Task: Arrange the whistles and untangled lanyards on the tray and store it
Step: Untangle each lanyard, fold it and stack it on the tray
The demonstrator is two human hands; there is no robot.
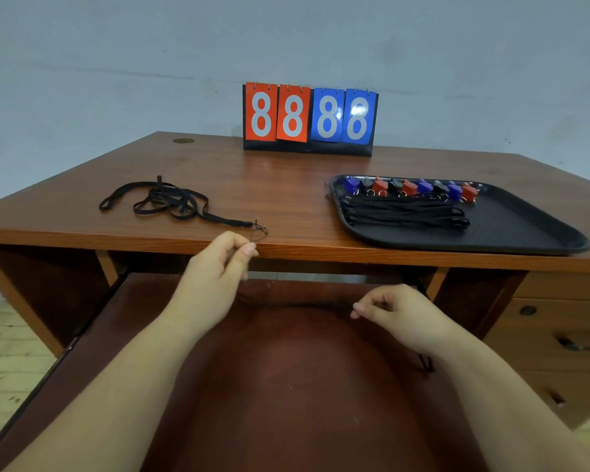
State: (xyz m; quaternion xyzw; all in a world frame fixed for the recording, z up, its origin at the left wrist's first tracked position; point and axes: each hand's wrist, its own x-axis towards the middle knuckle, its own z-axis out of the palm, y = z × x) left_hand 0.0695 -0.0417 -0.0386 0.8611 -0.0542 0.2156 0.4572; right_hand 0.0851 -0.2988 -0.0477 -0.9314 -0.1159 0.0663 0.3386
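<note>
On the brown counter (286, 185), your left hand (218, 264) pinches the tangled lanyards (164, 201)' thin end loop; right hand (392, 311) curls empty. Pull slowly.

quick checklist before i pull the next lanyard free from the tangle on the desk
1. Grip on the loose end: the left hand pinches the thin end loop of the tangled black lanyards at the desk edge. ok.
2. Tangle undone: straps lie knotted together on the brown wooden desk. not ok.
3. Right hand free: its fingers look curled round a thin black cord; whether that cord belongs to the tangle, cannot tell.
4. Room on the black plastic tray: bare area in front of the straightened black lanyards. ok.
5. Row of red, blue and black whistles lined along the tray's far edge. ok.
</note>
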